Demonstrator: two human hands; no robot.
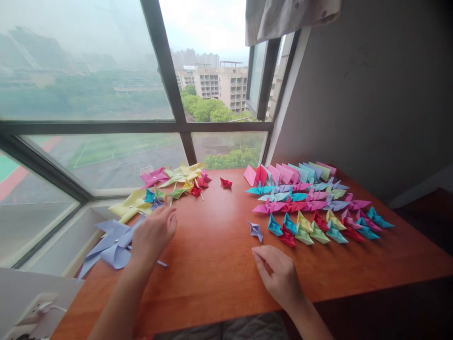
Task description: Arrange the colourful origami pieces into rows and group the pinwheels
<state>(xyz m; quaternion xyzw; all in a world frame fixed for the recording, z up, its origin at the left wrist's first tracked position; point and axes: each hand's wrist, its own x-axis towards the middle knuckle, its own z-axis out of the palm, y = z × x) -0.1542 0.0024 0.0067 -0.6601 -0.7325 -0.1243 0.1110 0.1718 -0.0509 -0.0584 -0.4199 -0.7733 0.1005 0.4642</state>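
Note:
My left hand is over the left side of the table, its fingers bent together and their tips partly hidden; I cannot make out anything in them. Just behind it lies a small purple folded paper piece, with a blue one beside it. Under and left of the wrist is a big purple paper pinwheel. My right hand hovers near the front edge, thumb and fingertips closed with nothing visible between them. A purple paper boat stands just beyond its fingertips, apart from them.
Rows of folded paper boats, cranes and upright pink and blue pieces fill the right side. Yellow pinwheels and a lone red boat lie toward the window. A wall socket is at lower left.

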